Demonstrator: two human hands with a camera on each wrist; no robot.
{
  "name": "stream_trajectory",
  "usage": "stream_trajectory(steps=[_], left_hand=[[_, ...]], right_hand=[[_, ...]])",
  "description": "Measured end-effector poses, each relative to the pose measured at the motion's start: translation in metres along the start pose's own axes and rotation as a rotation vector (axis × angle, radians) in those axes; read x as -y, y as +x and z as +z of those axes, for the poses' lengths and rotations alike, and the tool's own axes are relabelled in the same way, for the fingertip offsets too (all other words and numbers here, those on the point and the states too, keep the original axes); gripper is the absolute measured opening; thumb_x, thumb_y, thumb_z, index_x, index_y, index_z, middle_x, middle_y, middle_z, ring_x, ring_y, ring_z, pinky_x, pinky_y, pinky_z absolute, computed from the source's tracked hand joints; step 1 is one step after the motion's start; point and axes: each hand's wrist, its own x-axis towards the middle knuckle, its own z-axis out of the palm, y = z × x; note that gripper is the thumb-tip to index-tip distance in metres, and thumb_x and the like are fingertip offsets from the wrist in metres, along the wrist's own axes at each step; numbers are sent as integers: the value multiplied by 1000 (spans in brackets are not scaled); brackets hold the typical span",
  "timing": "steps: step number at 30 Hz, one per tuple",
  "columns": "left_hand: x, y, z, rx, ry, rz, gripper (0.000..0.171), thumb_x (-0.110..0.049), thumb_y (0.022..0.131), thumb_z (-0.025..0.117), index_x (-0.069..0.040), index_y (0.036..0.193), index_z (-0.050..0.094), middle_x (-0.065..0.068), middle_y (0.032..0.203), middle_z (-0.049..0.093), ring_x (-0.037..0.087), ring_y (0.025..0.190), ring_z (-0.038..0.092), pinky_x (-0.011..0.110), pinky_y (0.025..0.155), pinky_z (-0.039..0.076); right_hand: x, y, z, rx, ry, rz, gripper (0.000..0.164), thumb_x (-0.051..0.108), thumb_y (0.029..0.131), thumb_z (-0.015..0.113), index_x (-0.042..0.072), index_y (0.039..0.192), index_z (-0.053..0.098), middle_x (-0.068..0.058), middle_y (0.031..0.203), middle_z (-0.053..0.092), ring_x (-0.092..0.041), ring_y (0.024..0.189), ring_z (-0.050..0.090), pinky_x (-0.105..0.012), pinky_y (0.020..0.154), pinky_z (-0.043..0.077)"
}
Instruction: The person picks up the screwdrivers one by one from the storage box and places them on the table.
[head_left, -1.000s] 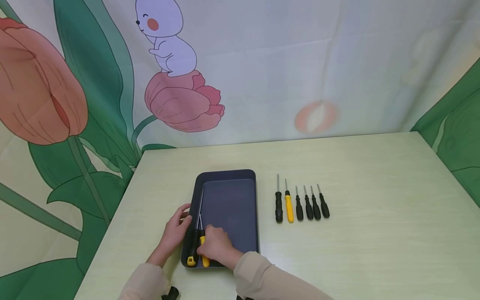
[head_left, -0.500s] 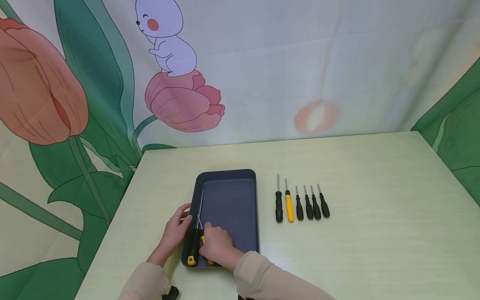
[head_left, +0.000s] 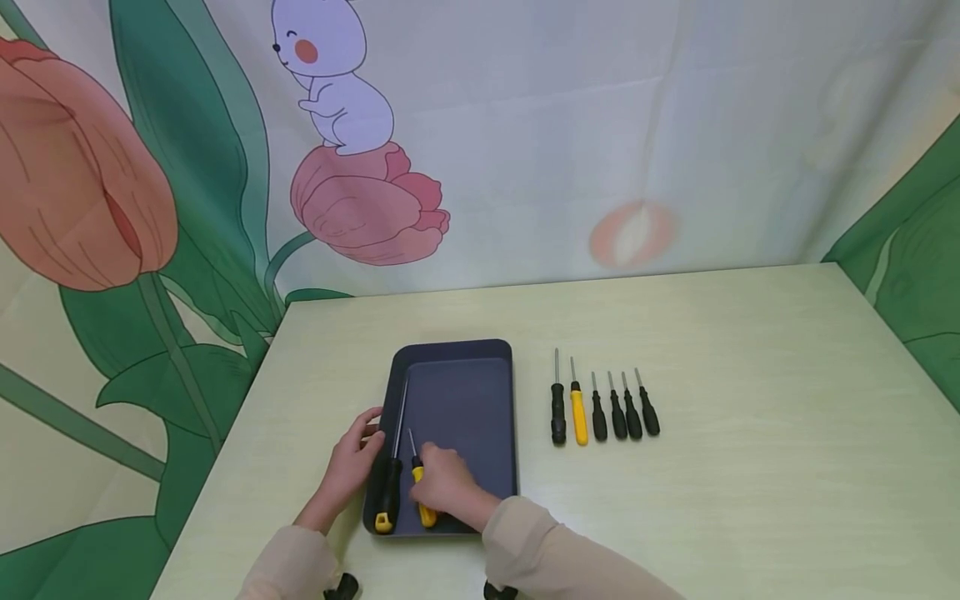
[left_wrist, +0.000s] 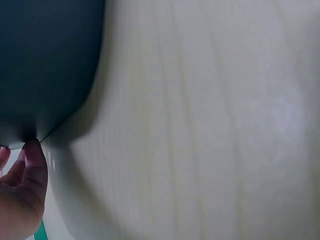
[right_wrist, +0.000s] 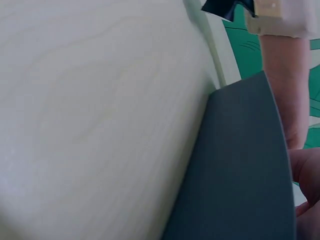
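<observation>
A dark blue tray (head_left: 480,417) lies on the table. My left hand (head_left: 352,462) holds its left side, thumb and fingertips at the rim; in the left wrist view those fingers (left_wrist: 34,155) meet the tray's outer wall (left_wrist: 45,60). Inside the tray, my right hand (head_left: 447,483) pinches a screwdriver with a yellow and black handle (head_left: 424,510), its shaft pointing to the far side. To its left, along the tray wall, lies a longer screwdriver with a black handle and yellow end (head_left: 390,492). The right wrist view shows only part of the right hand (right_wrist: 307,175) behind the tray wall.
Right of the tray, a row of screwdrivers lies on the table: a larger black one (head_left: 558,412), a yellow one (head_left: 578,417) and several small black ones (head_left: 617,417). Behind the table (head_left: 750,375) hangs a printed curtain (head_left: 525,167).
My right hand has shifted slightly right within the tray, bringing the yellow and black screwdriver away from the longer one. The left hand and the row of screwdrivers have stayed put.
</observation>
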Motion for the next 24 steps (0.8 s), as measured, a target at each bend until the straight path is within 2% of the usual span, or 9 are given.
stream_trajectory(steps=[5, 13, 16, 21, 24], left_hand=[[1, 1, 0, -4, 0, -16, 40, -17, 93, 38, -15, 133, 34, 21, 126, 45, 35, 109, 48, 47, 91, 39], [-3, -1, 0, -10, 8, -12, 40, -16, 93, 38, -12, 133, 34, 22, 126, 45, 34, 109, 49, 46, 90, 39], [-2, -2, 0, -18, -2, 8, 40, -16, 93, 39, -12, 132, 36, 22, 124, 47, 35, 107, 50, 46, 90, 39], [1, -4, 0, -51, -20, 107, 40, -22, 91, 41, -11, 129, 39, 24, 115, 52, 35, 97, 54, 42, 81, 44], [1, -4, 0, -51, -27, 123, 40, -22, 91, 41, -11, 129, 39, 25, 115, 52, 36, 97, 54, 43, 81, 44]], right_hand=[[-2, -2, -9, 26, 128, 25, 37, 4, 70, 68, 2, 102, 49, -8, 71, 52, -17, 43, 50, -25, 39, 44], [-1, -4, -27, 54, 228, 18, 40, 3, 73, 66, 3, 108, 48, -9, 74, 53, -19, 42, 51, -28, 42, 47], [3, -5, -37, 59, 258, 8, 41, 3, 73, 66, 3, 110, 47, -9, 74, 53, -20, 44, 52, -28, 43, 48], [9, -6, -56, 67, 313, -6, 43, 2, 73, 66, 3, 112, 46, -9, 72, 55, -19, 49, 55, -28, 44, 49], [12, -7, -68, 75, 352, -7, 43, 1, 74, 65, 3, 112, 46, -10, 74, 55, -19, 52, 56, -29, 45, 49]])
